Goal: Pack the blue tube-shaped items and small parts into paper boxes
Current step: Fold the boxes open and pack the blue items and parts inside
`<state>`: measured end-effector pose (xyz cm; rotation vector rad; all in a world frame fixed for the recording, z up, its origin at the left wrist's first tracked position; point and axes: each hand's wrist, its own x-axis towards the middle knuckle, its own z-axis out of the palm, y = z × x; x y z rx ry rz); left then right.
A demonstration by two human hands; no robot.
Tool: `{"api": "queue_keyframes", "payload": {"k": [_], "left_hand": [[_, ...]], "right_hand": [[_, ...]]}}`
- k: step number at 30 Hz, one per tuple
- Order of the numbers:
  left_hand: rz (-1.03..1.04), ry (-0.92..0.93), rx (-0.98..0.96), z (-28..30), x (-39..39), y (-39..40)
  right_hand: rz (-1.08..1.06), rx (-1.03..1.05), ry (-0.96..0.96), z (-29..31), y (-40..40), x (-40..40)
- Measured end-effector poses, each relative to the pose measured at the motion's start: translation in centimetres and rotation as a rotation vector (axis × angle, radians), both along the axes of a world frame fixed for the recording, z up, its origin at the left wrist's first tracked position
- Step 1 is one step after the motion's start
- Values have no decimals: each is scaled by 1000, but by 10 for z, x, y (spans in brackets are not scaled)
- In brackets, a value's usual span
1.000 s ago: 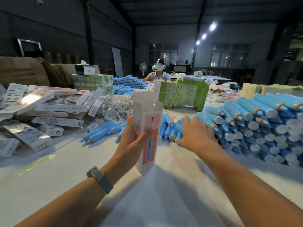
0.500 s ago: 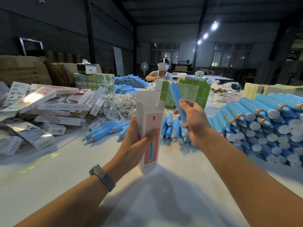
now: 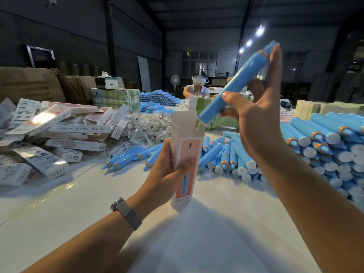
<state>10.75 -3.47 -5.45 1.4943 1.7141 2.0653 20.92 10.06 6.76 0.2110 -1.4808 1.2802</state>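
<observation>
My left hand (image 3: 167, 172) grips an upright white and pink paper box (image 3: 187, 154) whose top flap stands open. My right hand (image 3: 254, 119) holds a blue tube (image 3: 236, 81) tilted, its white lower end at the mouth of the box and its orange-ringed tip up by my fingertips. More blue tubes (image 3: 226, 154) lie loose on the white table just behind the box. A clump of small parts in clear bags (image 3: 145, 129) sits behind to the left.
A big stack of blue tubes (image 3: 331, 142) fills the right side. Filled paper boxes (image 3: 65, 131) are heaped at the left. Green cartons (image 3: 222, 117) stand behind the box. Another person (image 3: 198, 85) works at the far end. The white table (image 3: 197, 233) spreads in front.
My right hand has lifted the blue tube from the pile, swung it up and brought its lower end to the mouth of the box. My left hand has kept hold of the box.
</observation>
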Motion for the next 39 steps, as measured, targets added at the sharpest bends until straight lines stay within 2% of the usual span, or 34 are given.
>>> {"api": "queue_keyframes", "payload": {"k": [9, 14, 17, 26, 29, 33, 37, 39], "left_hand": [[76, 93, -55, 2, 1, -4], [102, 129, -43, 5, 0, -5], [105, 129, -46, 5, -2, -6], [172, 161, -50, 2, -6, -7], [228, 189, -27, -1, -6, -7], [319, 178, 23, -5, -6, -3], [464, 239, 14, -9, -15, -4], [562, 286, 6, -10, -22, -7]], "right_hand": [[-19, 151, -4, 9, -4, 9], [-3, 332, -32, 5, -6, 7], [-32, 419, -90, -2, -9, 3], [-236, 486, -169, -9, -2, 1], [-375, 616, -164, -16, 0, -3], [-399, 849, -277, -44, -6, -16], [-366, 846, -269, -51, -8, -25], [-308, 723, -252, -50, -11, -31]]}}
